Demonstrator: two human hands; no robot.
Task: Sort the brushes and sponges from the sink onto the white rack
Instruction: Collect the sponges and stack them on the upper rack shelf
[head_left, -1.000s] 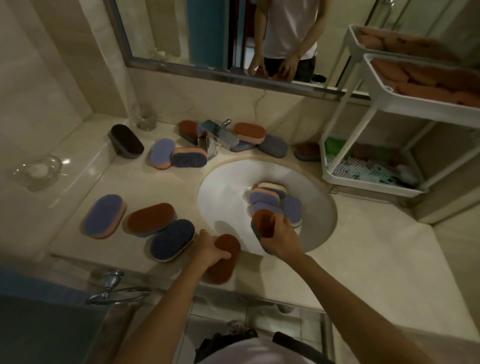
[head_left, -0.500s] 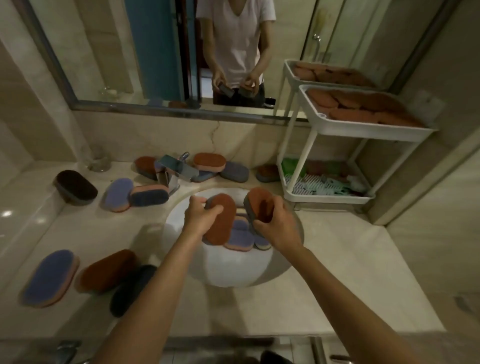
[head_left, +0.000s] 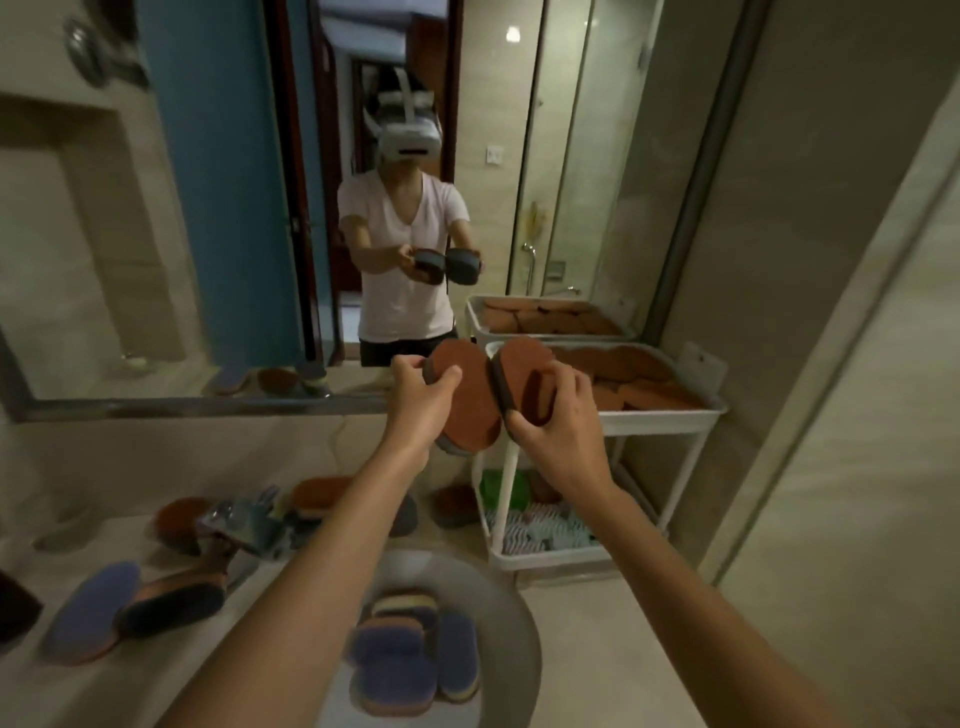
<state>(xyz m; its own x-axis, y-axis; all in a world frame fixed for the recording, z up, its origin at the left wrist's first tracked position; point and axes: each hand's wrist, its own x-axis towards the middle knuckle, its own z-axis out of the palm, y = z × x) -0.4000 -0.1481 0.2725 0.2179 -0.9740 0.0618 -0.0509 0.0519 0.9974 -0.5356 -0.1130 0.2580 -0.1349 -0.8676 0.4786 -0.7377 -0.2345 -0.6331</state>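
I hold one sponge in each of my hands, both raised in the middle of the frame in front of the mirror's lower edge. My left hand grips a brown-faced oval sponge, thumb across its face and fingers behind, the pad standing nearly upright with its dark underside toward the mirror. My right hand clasps a second brown sponge, fingers curled over its top face. The two sponges touch edge to edge between my hands.

Just to the right of them stands the white rack. Its top tray is at the level of my hands and is already full of brown sponges lying flat. The lower tray, toward the lower right of centre, holds green and pale striped items that I cannot make out clearly.

At the bottom centre of the frame the sink contains a pile of blue-purple sponges. On the table at the lower left lie more sponges, blue ones and brown ones, beside the tap. More brown sponges rest along the back wall under the mirror
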